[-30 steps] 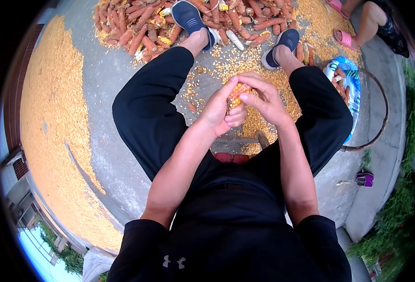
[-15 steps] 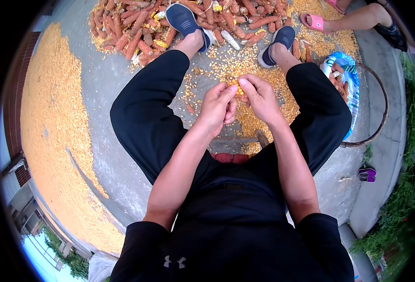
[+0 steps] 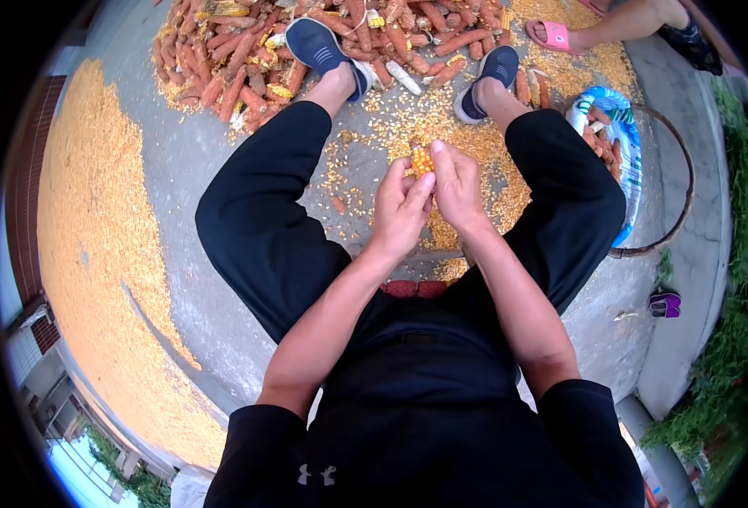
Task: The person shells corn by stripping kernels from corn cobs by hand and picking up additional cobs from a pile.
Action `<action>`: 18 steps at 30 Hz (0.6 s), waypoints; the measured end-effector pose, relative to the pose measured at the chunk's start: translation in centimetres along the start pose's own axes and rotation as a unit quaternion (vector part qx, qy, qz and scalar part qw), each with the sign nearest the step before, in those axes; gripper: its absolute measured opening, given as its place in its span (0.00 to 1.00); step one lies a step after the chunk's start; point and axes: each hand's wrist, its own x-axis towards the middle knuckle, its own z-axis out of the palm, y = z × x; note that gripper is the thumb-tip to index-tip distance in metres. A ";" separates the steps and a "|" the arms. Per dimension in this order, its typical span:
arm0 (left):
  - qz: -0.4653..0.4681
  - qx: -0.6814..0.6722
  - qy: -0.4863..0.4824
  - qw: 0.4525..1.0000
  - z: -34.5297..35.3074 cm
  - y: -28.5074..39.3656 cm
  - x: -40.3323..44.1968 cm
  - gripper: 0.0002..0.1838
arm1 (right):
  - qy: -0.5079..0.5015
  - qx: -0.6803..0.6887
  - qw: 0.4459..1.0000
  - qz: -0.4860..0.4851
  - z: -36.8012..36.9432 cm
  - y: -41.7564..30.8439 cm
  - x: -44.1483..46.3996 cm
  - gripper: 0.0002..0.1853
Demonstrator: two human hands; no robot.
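From afar, I am seeing a black short-sleeved shirt point(image 3: 425, 432) bearing a pale grey two-part logo point(image 3: 328, 475); black trousers point(image 3: 255, 203) are ending above the ankles point(image 3: 337, 83), and dark blue shoes point(image 3: 313, 44) are showing pale lacing point(image 3: 322, 57) and whitish sole edges point(image 3: 461, 110).

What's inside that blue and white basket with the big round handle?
In the basket I can see reddish corn cobs and something pale among them, maybe husk. Whatever lies underneath is covered by the top ones, so I can't tell.
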 end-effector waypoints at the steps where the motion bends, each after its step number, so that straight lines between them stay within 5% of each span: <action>1: -0.009 0.013 -0.001 1.000 0.0 0.9 -0.2 0.11 | 0.005 0.018 1.000 -0.004 0.2 0.4 0.1 0.21; 18: -0.076 -0.078 0.008 0.994 -1.3 1.9 0.9 0.24 | 0.011 0.076 0.996 0.054 0.7 0.1 -0.4 0.16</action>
